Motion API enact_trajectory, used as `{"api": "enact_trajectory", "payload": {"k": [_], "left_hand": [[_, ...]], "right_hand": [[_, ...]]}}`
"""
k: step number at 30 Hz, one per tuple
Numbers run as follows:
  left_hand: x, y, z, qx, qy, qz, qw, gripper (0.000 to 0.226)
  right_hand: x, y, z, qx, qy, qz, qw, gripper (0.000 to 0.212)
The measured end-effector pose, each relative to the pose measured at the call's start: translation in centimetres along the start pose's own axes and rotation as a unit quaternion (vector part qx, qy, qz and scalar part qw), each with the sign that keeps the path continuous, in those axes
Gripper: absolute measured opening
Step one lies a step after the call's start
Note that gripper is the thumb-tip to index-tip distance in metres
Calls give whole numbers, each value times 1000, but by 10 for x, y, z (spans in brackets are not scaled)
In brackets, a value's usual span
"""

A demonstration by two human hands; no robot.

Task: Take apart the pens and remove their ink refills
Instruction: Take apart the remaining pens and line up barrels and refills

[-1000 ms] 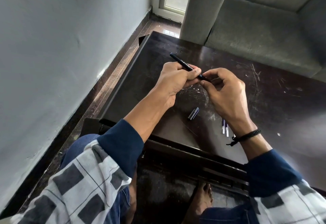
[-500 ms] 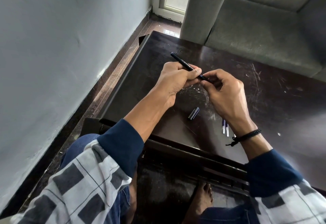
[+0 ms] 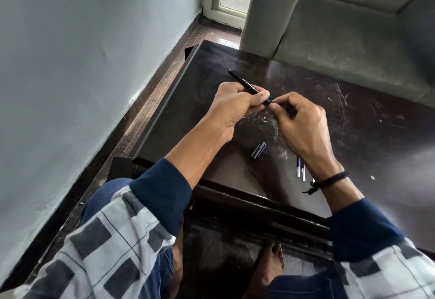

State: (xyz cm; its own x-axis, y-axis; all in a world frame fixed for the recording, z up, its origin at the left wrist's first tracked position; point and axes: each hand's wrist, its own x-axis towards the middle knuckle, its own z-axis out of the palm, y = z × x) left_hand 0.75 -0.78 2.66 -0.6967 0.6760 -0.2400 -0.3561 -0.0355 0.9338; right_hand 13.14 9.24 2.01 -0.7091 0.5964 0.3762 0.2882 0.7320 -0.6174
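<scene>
Item 1, a slim black plastic pen [image 3: 242,82] with white lettering on its barrel. We find it held in the air above the table, slanted, its blunt end pointing away and to the left, its near end between the two hands.

Item 2, the left hand [image 3: 231,105]. We note its fingers curled round the middle of the barrel, with the thumb pressed along the top.

Item 3, the right hand [image 3: 303,129]. Its thumb and forefinger pinch the near end of the pen, and the other fingers curl loosely beneath. We cannot tell which part of the pen lies in the pinch. A black cord bracelet [image 3: 329,181] sits on this wrist.

Item 4, a dark blue plastic pen cap [image 3: 258,150]. It lies on the table below the hands, touching neither.

Item 5, two thin ink refills [image 3: 299,168], blue with white ends. They lie side by side on the table, just beside the right wrist and partly hidden by it.

Item 6, a dark brown, glossy, scratched table [image 3: 364,115].

Item 7, the surroundings. We list a grey upholstered sofa [image 3: 341,46] beyond the far edge, a pale grey wall [image 3: 70,63] at left, and a bare foot [image 3: 270,268] on the dark floor below.
</scene>
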Motion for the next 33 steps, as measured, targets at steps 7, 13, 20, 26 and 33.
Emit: {"api": "enact_trajectory", "payload": {"k": [7, 13, 20, 26, 33], "left_hand": [[-1, 0, 0, 18, -10, 8, 1000, 14], [0, 0, -1, 32, -14, 6, 999, 13], [1, 0, 0, 55, -15, 17, 998, 10], [1, 2, -1, 73, -9, 20, 997, 10], [0, 3, 0, 66, 1, 22, 998, 9]], "right_hand": [[-1, 1, 0, -12, -18, 16, 1000, 12], [-1, -1, -1, -21, -20, 13, 999, 14], [-2, 1, 1, -31, -46, 16, 998, 17], [-2, 0, 3, -29, -40, 17, 999, 18], [-2, 0, 2, -22, -19, 17, 999, 17]]}}
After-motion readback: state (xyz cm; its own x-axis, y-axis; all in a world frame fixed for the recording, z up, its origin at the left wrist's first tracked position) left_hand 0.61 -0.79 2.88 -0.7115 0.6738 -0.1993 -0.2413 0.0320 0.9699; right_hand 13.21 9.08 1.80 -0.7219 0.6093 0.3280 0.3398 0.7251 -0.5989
